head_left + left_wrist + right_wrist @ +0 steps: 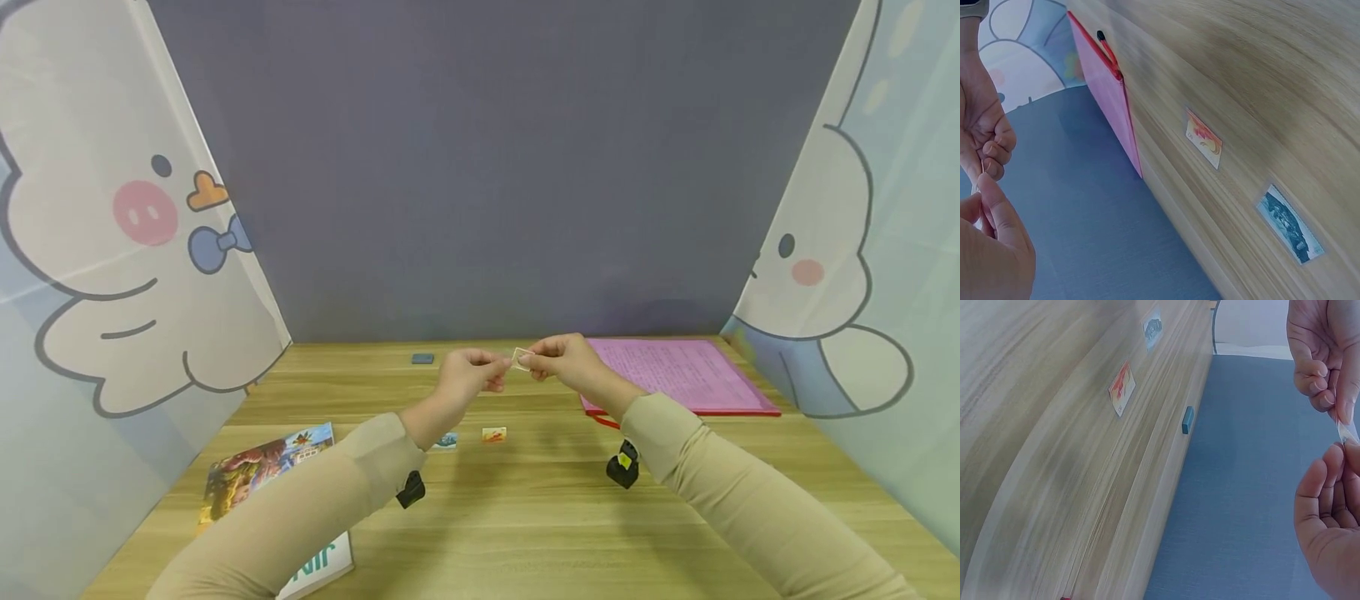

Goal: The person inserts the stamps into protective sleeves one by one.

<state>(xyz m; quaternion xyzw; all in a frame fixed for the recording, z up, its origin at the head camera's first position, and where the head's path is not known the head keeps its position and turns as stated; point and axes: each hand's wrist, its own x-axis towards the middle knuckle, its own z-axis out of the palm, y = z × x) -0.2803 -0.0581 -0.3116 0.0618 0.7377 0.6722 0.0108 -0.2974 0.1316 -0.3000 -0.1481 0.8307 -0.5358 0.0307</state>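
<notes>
In the head view both hands meet over the back of the table. My left hand (468, 375) pinches one edge of a small, thin, pale-bordered stamp (521, 358) between thumb and fingertips. From the other side my right hand (566, 362) grips it with thumb and forefinger, partly covering it. The right wrist view shows it edge-on as a thin translucent piece between the two sets of fingertips. Below the hands, an orange-red stamp (1204, 139) and a blue-green stamp (1290, 223) lie side by side on the table.
A small blue-grey block (422, 358) lies at the back of the wooden table (525, 533). Back right is a pink sheet (675, 375) with a red edge. An illustrated booklet (255, 467) and a white book (326, 571) lie at the left. A grey panel (495, 167) stands behind.
</notes>
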